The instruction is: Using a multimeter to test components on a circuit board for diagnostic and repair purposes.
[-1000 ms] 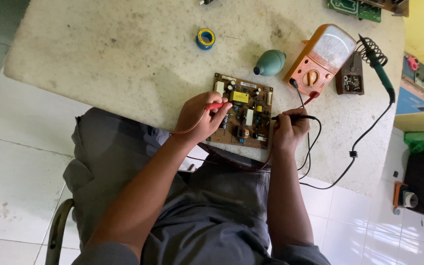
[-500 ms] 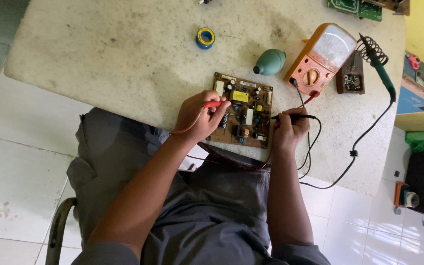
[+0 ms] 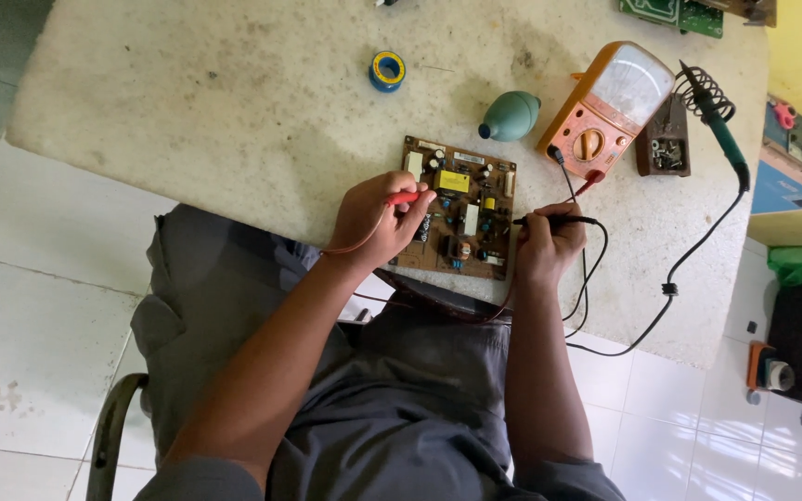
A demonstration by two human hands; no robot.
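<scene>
Now brown circuit board (image 3: 461, 209), yellow transformer, crowded parts

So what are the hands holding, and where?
Left hand holds the red probe by its handle; right hand holds the black probe likewise.

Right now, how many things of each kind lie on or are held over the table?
Test probes: 2, red in the left hand, black in the right hand
Circuit boards: 1
Meters: 1
Soldering irons: 1
Rubber bulbs: 1
Solder reels: 1
Total: 7
</scene>
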